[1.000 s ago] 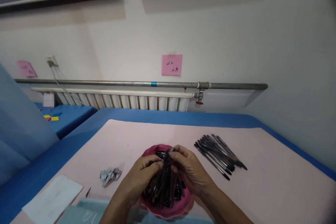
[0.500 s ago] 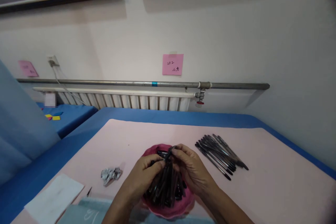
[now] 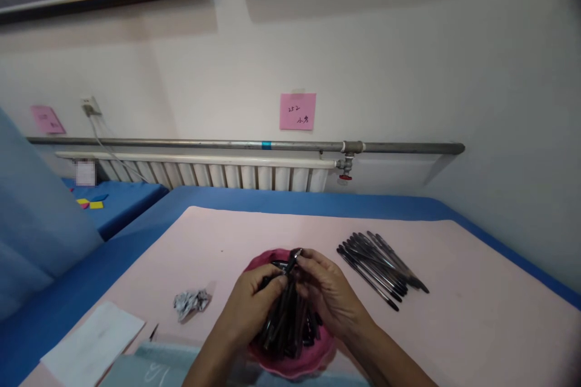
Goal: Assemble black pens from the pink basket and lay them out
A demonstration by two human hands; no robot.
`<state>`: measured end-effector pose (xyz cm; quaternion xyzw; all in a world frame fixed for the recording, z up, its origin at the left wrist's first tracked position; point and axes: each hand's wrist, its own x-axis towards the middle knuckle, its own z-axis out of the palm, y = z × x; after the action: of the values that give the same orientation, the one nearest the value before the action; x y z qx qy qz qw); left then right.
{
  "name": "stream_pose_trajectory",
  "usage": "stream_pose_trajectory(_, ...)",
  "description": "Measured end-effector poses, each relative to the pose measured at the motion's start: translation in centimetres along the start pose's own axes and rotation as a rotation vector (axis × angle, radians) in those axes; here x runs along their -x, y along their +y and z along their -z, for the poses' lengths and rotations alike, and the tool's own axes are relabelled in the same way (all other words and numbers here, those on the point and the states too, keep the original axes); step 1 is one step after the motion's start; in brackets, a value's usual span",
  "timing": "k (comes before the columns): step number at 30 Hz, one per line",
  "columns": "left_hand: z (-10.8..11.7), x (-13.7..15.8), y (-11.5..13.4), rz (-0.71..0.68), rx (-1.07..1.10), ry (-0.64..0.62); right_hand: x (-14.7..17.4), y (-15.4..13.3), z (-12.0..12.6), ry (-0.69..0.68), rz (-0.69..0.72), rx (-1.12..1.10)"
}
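Both hands meet over a pink scalloped bowl [image 3: 313, 364] that holds many dark pens and pen parts [image 3: 284, 329]. From the left, my left hand [image 3: 254, 299] is closed, thumb and fingers pinched near one end of a black pen [image 3: 293, 261]. My right hand [image 3: 329, 290] pinches the pen's upper end with thumb and forefinger, and a shiny spot shows there. Much of the pen is hidden behind the fingers. To the right of my right hand, a bundle of assembled black pens [image 3: 379, 266] lies side by side on the pink sheet.
A crumpled silvery wrapper [image 3: 191, 303], white paper [image 3: 93, 341], a small dark pointed piece [image 3: 154, 331] and teal cloth [image 3: 140, 366] lie to the left. The pink sheet [image 3: 476, 314] covers a blue table [image 3: 318, 202]. Behind it are a radiator [image 3: 249, 176] and a pipe [image 3: 399, 148].
The pen's upper end has turned slightly between my fingers and now shows a shiny spot. Both hands stay almost in place above the bowl.
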<state>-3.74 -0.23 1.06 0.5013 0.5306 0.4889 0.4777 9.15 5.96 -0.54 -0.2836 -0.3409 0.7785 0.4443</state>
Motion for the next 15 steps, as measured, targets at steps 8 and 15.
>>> stream_pose_trajectory(8,0.1,0.1,-0.4,0.138,0.241,-0.069,0.5,0.1,-0.3,-0.034,0.042,0.009)
stream_pose_trajectory(15,-1.0,-0.3,-0.5,0.021,0.047,0.056,0.2,0.2,-0.3,0.032,0.047,0.043)
